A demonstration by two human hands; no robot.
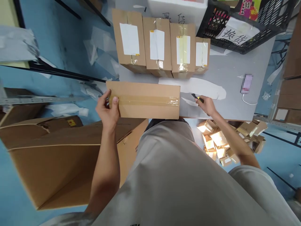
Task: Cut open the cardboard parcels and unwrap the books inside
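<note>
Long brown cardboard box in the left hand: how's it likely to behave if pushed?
The long brown cardboard box is probably fairly stiff, given its straight edges. Its flat faces make rolling unlikely. The glossy clear tape may be slicker than the matte cardboard. Weight: can't tell, contents hidden.

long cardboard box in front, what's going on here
The person's left hand grips the left end of a long cardboard box, its top seam taped, at the near edge of the table. The right hand holds a box cutter beyond the box's right end, not touching it. Four labelled cartons stand in a row behind.
</note>
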